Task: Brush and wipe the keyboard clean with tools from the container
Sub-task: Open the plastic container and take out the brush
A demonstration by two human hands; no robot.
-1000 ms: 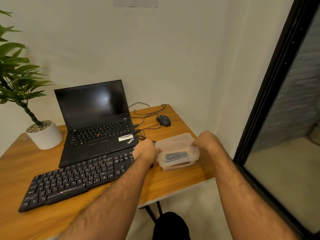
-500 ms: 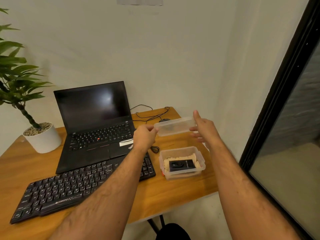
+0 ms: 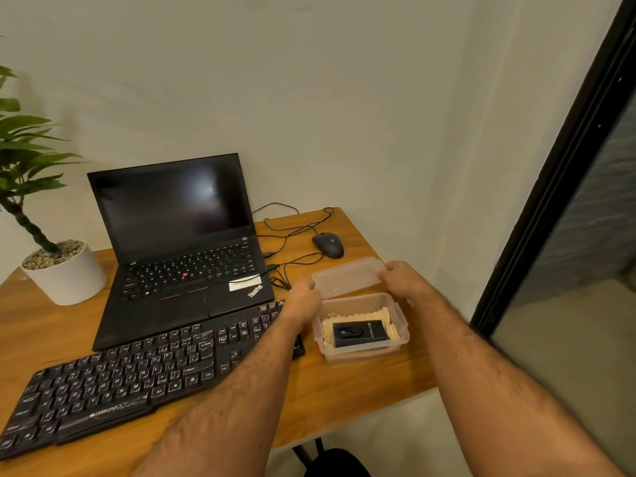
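Right now both hands are on the clear lid point(image 3: 347, 276): the left hand point(image 3: 302, 301) pinches its near-left corner, fingers curled under, and the right hand point(image 3: 402, 282) grips the right end, fingers folded over the edge. Whether the lid rests on the wood or hangs just above it, I cannot tell. Just in front of the lid sits the open container point(image 3: 361, 327), a clear plastic tub near the right end of the table point(image 3: 344, 394). Inside the container lies a black tool point(image 3: 358, 333) on top of a pale cloth point(image 3: 328, 330) whose ragged edge shows round it. Left of the container, with its right end touching or almost touching the tub, the black keyboard point(image 3: 113, 376) runs slantwise toward the near-left corner, partly under the left forearm. Behind the keyboard stands an open laptop point(image 3: 179, 232), screen dark. Behind the container, past the lid, a black mouse point(image 3: 328, 245) sits among loose cables point(image 3: 292, 228). Far left of the container, a white pot point(image 3: 65, 275) holds a green plant point(image 3: 24, 160).
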